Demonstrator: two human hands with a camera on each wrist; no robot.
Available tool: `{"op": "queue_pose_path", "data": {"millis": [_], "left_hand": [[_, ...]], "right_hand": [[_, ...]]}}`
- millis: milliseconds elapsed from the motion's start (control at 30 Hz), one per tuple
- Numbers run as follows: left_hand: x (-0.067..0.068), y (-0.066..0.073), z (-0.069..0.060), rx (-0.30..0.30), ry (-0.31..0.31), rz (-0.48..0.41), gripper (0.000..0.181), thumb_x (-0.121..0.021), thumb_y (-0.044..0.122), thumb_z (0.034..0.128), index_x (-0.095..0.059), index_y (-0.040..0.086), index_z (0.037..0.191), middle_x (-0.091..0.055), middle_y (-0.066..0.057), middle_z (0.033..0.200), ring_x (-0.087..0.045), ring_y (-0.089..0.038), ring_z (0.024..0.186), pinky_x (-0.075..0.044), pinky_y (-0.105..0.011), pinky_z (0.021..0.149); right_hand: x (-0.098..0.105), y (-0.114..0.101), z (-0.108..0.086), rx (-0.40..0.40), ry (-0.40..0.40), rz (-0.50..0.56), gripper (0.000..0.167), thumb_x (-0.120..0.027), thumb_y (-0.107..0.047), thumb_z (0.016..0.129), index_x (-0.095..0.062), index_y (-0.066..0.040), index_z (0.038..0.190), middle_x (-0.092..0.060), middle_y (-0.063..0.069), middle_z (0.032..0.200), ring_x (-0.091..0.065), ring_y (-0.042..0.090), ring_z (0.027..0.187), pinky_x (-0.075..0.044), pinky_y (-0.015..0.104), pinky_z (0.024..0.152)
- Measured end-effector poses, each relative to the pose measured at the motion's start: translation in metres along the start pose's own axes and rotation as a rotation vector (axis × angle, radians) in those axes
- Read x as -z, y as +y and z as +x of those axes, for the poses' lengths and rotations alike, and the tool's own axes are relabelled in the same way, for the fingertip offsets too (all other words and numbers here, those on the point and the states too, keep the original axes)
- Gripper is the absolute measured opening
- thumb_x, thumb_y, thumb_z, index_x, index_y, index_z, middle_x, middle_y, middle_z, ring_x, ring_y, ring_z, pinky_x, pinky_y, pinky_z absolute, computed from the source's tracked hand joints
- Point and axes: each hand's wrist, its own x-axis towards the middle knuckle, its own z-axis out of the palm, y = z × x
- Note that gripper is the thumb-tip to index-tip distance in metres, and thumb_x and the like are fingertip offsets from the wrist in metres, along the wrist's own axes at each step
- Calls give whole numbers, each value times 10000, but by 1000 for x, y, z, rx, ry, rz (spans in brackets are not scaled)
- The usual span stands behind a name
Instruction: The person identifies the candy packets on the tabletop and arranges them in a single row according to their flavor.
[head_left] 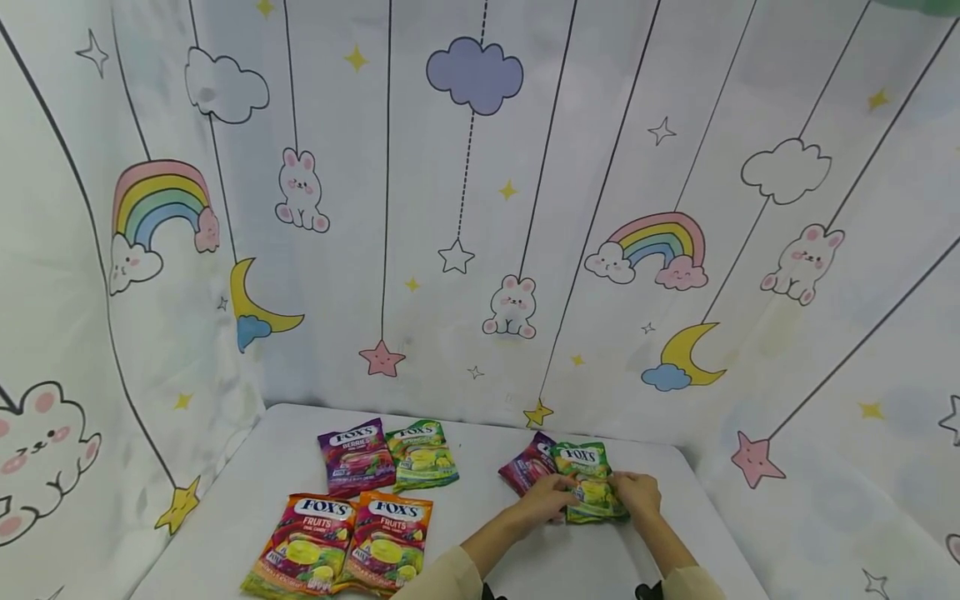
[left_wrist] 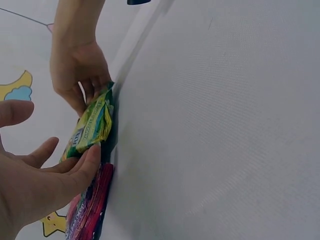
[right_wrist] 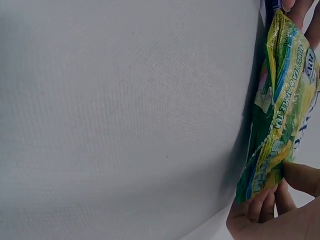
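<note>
A green bag of Fox's candy [head_left: 587, 475] lies at the right of the table, partly over a purple bag of Fox's candy [head_left: 527, 464]. My right hand [head_left: 637, 493] pinches the green bag's right edge, thumb above and fingers beneath in the right wrist view. At the opposite edge is my left hand [head_left: 546, 498]. Its fingertips [left_wrist: 94, 151] touch the green bag, while the fingers are fairly straight and the thumb stands apart in the left wrist view. Part of the purple bag is hidden under the green one.
On the table's left side lie another purple berries bag [head_left: 358, 458] and another green bag [head_left: 422, 454], side by side. Nearer me, two orange-red fruits bags [head_left: 303, 546] overlap slightly. Patterned white cloth [head_left: 450, 183] surrounds the white table [head_left: 472, 533].
</note>
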Motion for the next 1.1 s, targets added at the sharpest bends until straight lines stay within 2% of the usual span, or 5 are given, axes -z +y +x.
{"op": "queue_pose_path", "data": {"millis": [267, 500, 767, 933, 1100], "left_hand": [[4, 2, -5, 7, -3, -41, 427, -711, 195, 939, -647, 42, 1333, -635, -126, 1318, -646, -256, 1111, -555, -510, 956], [6, 6, -5, 3, -3, -47, 437, -714, 217, 939, -628, 66, 1340, -622, -104, 1360, -643, -231, 1101, -554, -509, 951], [12, 12, -11, -65, 1, -36, 428, -693, 199, 955, -624, 50, 1350, -585, -178, 1410, -653, -235, 1062, -560, -500, 927], [20, 17, -18, -88, 5, -64, 447, -685, 209, 958, -617, 37, 1365, -564, -200, 1425, -653, -289, 1115, -542, -537, 970], [29, 20, -22, -101, 17, -77, 447, -672, 212, 970, -606, 32, 1373, -587, -167, 1394, -649, -283, 1121, -540, -531, 974]], "right_hand": [[3, -5, -2, 0, -16, 50, 428, -642, -226, 967, -687, 88, 1255, -611, 324, 1337, -537, 474, 1229, -413, 619, 1022], [8, -15, -11, 3, -21, 53, 466, -642, -253, 970, -667, 99, 1276, -605, 337, 1334, -524, 484, 1225, -394, 625, 1035], [8, -23, -16, -20, -28, 112, 479, -637, -236, 976, -647, 112, 1305, -576, 332, 1391, -501, 468, 1274, -376, 620, 1068], [7, -32, -21, -39, -35, 144, 490, -651, -246, 976, -645, 112, 1310, -576, 326, 1390, -520, 429, 1231, -410, 587, 1025], [5, -41, -22, -50, -49, 194, 476, -671, -233, 970, -650, 89, 1320, -579, 309, 1390, -549, 374, 1175, -454, 521, 966]]}}
